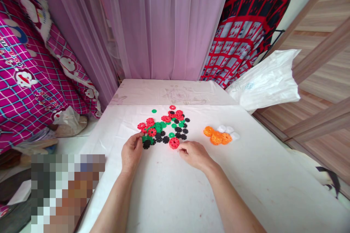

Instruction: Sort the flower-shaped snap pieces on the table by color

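Note:
Notched plastic discs in red, green and black lie in a loose pile on the white table. My left hand [133, 149] is at the pile's left edge, thumb and forefinger pinched beside a red disc [152, 132] and a black disc [146, 144]; what the fingertips hold is too small to make out. On the near side, my right hand [193, 153] is closed, with its fingertips at the lower right edge of a red disc cluster [174, 143]. Green discs [158, 127] lie mid-pile, and black discs [178, 129] lie to the right.
Right of the pile sit joined orange discs [216, 138] with white discs [229, 131] behind them. A white plastic bag [270, 80] stands at the table's right edge. Purple curtains [164, 25] hang behind the table [164, 196]. A pink checked cloth [41, 65] is at left.

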{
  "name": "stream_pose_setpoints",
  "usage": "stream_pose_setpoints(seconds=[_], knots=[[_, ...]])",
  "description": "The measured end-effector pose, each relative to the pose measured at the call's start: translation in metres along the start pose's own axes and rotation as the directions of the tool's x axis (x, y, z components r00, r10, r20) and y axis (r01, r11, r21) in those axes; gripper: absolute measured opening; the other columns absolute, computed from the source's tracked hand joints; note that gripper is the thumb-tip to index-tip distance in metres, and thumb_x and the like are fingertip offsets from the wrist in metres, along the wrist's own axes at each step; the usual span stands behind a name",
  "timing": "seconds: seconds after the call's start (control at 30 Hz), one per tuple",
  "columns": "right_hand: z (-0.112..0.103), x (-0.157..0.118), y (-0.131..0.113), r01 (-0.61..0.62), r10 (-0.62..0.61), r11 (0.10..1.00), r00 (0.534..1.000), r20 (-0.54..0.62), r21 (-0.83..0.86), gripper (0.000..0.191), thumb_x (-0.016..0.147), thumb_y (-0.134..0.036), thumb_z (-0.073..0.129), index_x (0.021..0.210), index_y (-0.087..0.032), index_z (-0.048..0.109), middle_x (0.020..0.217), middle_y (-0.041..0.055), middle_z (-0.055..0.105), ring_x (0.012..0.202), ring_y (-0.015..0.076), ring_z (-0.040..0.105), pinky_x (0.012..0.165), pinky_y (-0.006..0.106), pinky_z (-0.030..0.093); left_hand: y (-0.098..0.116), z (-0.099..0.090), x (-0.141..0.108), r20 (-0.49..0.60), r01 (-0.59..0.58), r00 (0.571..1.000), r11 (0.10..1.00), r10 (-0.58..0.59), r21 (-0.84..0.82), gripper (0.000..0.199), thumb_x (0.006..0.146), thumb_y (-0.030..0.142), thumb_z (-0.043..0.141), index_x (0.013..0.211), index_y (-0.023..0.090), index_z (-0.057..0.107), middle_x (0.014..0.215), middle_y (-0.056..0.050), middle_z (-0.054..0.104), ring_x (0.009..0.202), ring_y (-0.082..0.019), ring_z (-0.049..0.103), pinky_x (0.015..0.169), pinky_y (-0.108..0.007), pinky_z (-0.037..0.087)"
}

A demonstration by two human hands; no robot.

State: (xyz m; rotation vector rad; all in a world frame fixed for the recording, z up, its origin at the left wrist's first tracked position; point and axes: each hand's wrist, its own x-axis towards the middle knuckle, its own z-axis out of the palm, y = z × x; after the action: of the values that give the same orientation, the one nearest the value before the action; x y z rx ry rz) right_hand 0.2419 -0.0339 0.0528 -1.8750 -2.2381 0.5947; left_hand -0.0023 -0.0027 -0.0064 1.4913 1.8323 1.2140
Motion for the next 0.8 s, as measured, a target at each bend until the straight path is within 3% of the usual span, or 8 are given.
stream_pose_setpoints(seconds=[0.3, 0.4, 0.53, 0.63, 0.8], knots=[[-0.018, 0.005, 0.012, -0.001, 0.0, 0.998, 1.0, 0.024, 0.057, 0.023, 0.078, -0.013, 0.053, 0.069, -0.026, 0.071, 0.07, -0.0044, 0.07, 0.067, 0.013, 0.06, 0.059, 0.022, 0.033, -0.003, 0.0, 0.002, -0.011, -0.016, 1.0, 1.0, 0.016, 0.0, 0.037, 0.082, 0.042, 0.046, 0.101, 0.022, 0.071, 0.087, -0.003, 0.076, 0.075, -0.019, 0.067, 0.068, -0.029, 0.051], [-0.026, 0.036, 0.022, -0.041, 0.045, 0.998, 0.995, -0.093, 0.051, 0.023, 0.083, -0.017, 0.051, 0.079, -0.026, 0.072, 0.082, -0.0023, 0.072, 0.076, 0.0143, 0.063, 0.066, 0.023, 0.039, 0.0, -0.001, 0.002, -0.01, -0.009, 1.0, 1.0, 0.009, -0.005, 0.037, 0.081, 0.042, 0.045, 0.1, 0.022, 0.071, 0.088, -0.003, 0.076, 0.075, -0.019, 0.068, 0.068, -0.03, 0.052], [-0.03, 0.095, 0.03, -0.182, 0.155, 0.981, 0.944, -0.291, -0.065, 0.032, 0.085, -0.021, 0.054, 0.115, -0.022, 0.066, 0.119, 0.0069, 0.067, 0.105, 0.0186, 0.061, 0.089, 0.026, 0.042, 0.001, -0.002, 0.002, -0.021, -0.007, 1.0, 0.999, 0.007, -0.031, 0.037, 0.08, 0.043, 0.046, 0.098, 0.022, 0.071, 0.091, -0.004, 0.076, 0.08, -0.02, 0.069, 0.071, -0.03, 0.053], [-0.033, 0.129, 0.035, -0.234, 0.196, 0.967, 0.937, -0.289, -0.103, 0.042, 0.088, -0.028, 0.052, 0.13, -0.02, 0.058, 0.132, 0.0102, 0.06, 0.119, 0.0227, 0.054, 0.097, 0.03, 0.04, 0.0, -0.001, 0.002, -0.019, -0.007, 1.0, 0.999, 0.006, -0.045, 0.037, 0.08, 0.044, 0.047, 0.097, 0.022, 0.071, 0.089, -0.004, 0.076, 0.077, -0.02, 0.069, 0.068, -0.03, 0.053], [-0.033, 0.156, 0.041, -0.247, 0.22, 0.962, 0.954, -0.203, -0.119, 0.047, 0.086, -0.038, 0.058, 0.129, -0.02, 0.059, 0.125, 0.0118, 0.065, 0.114, 0.026, 0.058, 0.09, 0.033, 0.044, -0.002, 0.0, 0.003, -0.023, -0.026, 0.999, 0.998, 0.025, -0.051, 0.036, 0.08, 0.044, 0.047, 0.097, 0.022, 0.071, 0.088, -0.003, 0.076, 0.074, -0.019, 0.069, 0.066, -0.029, 0.053]])
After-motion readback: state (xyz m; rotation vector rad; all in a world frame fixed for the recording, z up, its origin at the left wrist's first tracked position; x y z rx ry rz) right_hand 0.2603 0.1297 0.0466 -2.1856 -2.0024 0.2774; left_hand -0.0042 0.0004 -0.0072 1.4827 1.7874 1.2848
